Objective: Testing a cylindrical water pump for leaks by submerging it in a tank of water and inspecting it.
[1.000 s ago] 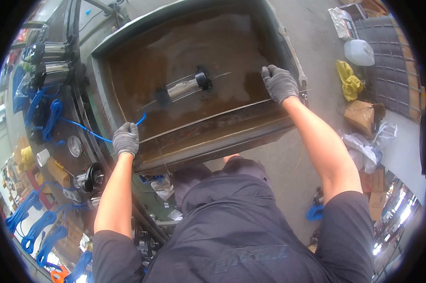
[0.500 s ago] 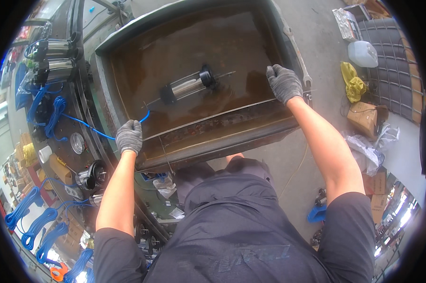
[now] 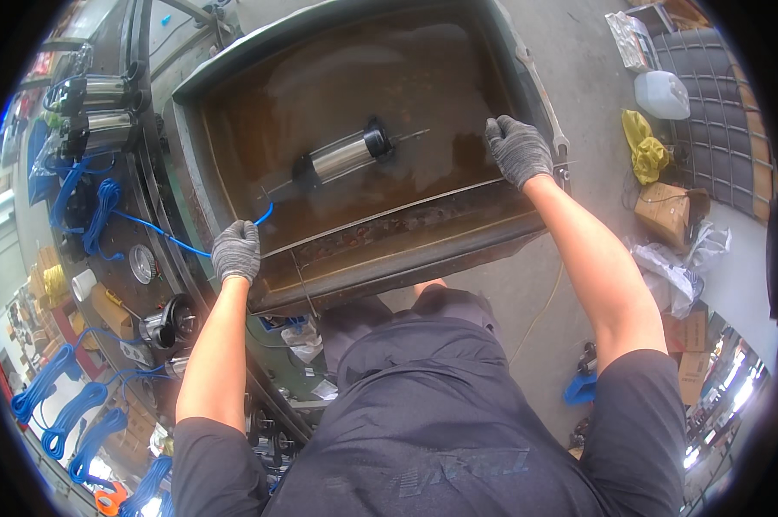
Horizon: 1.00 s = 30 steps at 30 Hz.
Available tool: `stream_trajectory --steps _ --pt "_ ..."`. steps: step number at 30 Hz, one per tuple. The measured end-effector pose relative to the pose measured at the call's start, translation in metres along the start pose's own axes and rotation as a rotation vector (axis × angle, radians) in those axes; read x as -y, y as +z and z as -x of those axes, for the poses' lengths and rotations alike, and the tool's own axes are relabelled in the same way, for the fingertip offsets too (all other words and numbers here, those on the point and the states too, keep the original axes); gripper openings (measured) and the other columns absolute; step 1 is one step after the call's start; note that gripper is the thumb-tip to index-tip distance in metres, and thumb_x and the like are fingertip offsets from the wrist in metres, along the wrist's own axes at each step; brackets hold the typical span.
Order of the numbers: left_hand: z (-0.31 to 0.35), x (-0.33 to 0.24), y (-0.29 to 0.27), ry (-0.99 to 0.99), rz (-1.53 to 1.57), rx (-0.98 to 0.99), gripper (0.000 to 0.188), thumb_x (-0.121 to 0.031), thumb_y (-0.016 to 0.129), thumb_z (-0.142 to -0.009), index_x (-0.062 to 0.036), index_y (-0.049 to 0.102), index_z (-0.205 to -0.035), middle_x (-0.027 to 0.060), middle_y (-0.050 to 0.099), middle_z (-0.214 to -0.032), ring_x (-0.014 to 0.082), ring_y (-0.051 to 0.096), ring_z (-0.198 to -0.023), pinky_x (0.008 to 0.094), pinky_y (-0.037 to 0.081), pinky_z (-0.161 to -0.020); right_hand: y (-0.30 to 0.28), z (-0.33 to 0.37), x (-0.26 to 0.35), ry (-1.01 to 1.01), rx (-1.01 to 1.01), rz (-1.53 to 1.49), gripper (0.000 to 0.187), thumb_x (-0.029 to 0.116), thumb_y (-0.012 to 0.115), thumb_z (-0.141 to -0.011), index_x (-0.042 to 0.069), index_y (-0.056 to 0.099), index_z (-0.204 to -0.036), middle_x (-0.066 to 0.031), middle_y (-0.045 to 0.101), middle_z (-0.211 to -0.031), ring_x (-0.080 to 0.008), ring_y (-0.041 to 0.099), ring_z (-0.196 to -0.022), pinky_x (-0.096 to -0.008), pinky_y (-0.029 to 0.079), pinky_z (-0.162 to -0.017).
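Note:
A silver cylindrical pump motor (image 3: 339,158) with black ends lies in brownish water inside a large dark tank (image 3: 184,155). A thin shaft sticks out of its right end. My left hand (image 3: 236,250), in a grey glove, is closed around a blue cable (image 3: 189,246) at the tank's near left edge. The cable's tip bends up over the water toward the motor's left end. My right hand (image 3: 519,152), also gloved, is a closed fist over the tank's right side. Whatever it may hold is hidden by the fingers.
A thin bar (image 3: 389,212) crosses the near part of the tank. On the right rim lies a wrench (image 3: 559,136). The bench at left carries more motors (image 3: 100,129), coiled blue cable (image 3: 103,207) and a black-ended part (image 3: 180,319). A jug (image 3: 662,95) and a carton (image 3: 662,209) stand at right.

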<state>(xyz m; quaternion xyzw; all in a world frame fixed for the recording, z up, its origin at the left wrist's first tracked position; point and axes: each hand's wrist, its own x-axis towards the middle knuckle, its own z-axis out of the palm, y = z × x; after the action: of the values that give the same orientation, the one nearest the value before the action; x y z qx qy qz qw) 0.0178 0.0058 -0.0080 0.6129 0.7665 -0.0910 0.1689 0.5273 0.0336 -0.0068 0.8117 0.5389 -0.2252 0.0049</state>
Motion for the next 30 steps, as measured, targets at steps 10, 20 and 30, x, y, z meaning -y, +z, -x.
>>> stream_trajectory --steps 10,20,30 --pt "0.0004 0.0009 0.0013 -0.004 0.016 -0.029 0.036 -0.04 0.058 -0.101 -0.0078 0.075 -0.105 0.0235 0.073 -0.101 0.0461 0.069 -0.097 0.0543 0.054 -0.085 -0.0018 0.0022 0.0017 0.002 0.009 -0.016 0.041 0.044 0.049 -0.108 0.009 0.071 -0.11 -0.0221 0.074 -0.11 -0.0429 0.068 -0.109 -0.054 0.053 -0.095" --pt "0.0032 -0.004 -0.0029 -0.016 0.024 -0.027 0.037 -0.039 0.06 -0.101 -0.006 0.076 -0.106 0.0248 0.073 -0.101 0.0465 0.069 -0.098 0.0528 0.054 -0.086 0.0006 0.0013 -0.0002 -0.003 -0.001 -0.021 0.042 0.045 0.048 -0.108 0.01 0.071 -0.109 -0.0218 0.074 -0.108 -0.0439 0.068 -0.107 -0.0552 0.053 -0.094" --pt "0.0045 -0.0057 -0.0028 0.007 0.031 -0.036 0.036 -0.036 0.058 -0.103 -0.0047 0.075 -0.107 0.0264 0.073 -0.103 0.0474 0.069 -0.1 0.0526 0.053 -0.088 -0.001 0.0027 0.0001 0.012 -0.027 -0.011 0.041 0.044 0.048 -0.108 0.01 0.071 -0.11 -0.0216 0.074 -0.109 -0.0428 0.068 -0.11 -0.0542 0.053 -0.095"
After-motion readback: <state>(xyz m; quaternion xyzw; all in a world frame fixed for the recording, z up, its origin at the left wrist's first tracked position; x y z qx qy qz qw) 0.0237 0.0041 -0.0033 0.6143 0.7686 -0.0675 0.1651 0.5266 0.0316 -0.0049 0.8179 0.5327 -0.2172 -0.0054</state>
